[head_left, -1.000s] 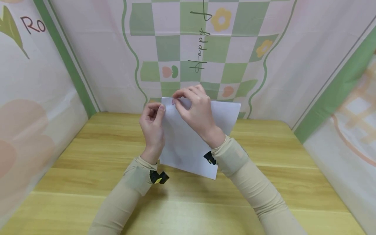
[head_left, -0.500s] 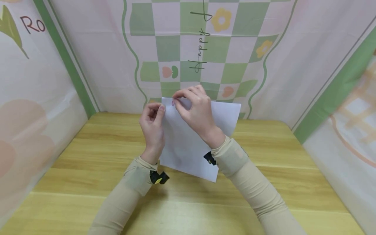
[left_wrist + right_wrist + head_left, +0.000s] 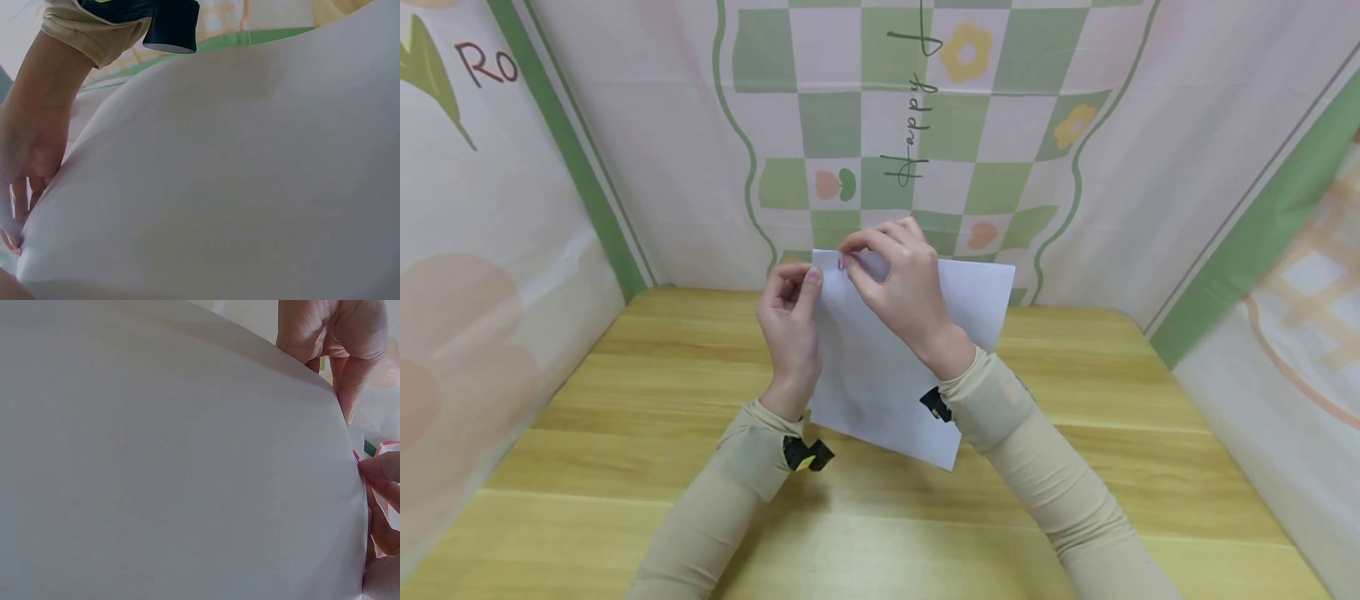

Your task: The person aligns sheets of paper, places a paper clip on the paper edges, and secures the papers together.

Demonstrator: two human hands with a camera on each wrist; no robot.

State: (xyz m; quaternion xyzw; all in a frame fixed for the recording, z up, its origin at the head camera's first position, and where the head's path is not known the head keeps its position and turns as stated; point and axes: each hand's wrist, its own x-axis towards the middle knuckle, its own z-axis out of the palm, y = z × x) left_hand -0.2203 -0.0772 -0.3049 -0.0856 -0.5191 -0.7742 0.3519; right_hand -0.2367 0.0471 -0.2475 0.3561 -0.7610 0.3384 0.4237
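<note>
A white sheet of paper [image 3: 880,367] is held up above the table, its top edge toward the back. The left hand [image 3: 792,325] pinches its upper left edge between thumb and fingers. Along the top edge, close to that corner, sits a small pink paper clip [image 3: 841,263]. The right hand [image 3: 904,283] pinches the clip at the paper's edge with thumb and forefinger. In the right wrist view a bit of the pink clip [image 3: 355,455] shows beside the fingertips. White paper [image 3: 219,169] fills most of the left wrist view and hides what lies behind it.
The wooden table [image 3: 880,533] spreads beneath both forearms. A printed curtain [image 3: 895,125] with green checks and flowers stands behind it, with more curtains at the sides. Black wrist cameras [image 3: 807,454] are strapped to both sleeves.
The paper's lower right corner has dropped slightly. Both hands keep nearly the same place and hold.
</note>
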